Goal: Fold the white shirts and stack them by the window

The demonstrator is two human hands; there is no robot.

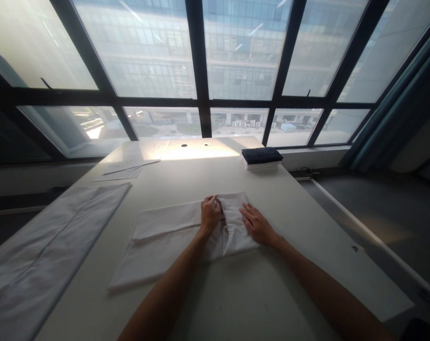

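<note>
A white cloth garment [172, 241] lies partly folded across the middle of the white table [289, 284]. At its top middle, my left hand [210, 213] is closed on the fabric, fingers curled beside a small dark opening. My right hand [255, 222] rests with fingers spread on the wrinkled right end of the garment. The fabric between both hands is bunched and creased.
Another white garment [55, 246] lies flat along the table's left side. Papers [129, 168] are at the back left. A dark folded cloth [261, 155] tops a white stack [262, 166] at the back right. Windows stand behind.
</note>
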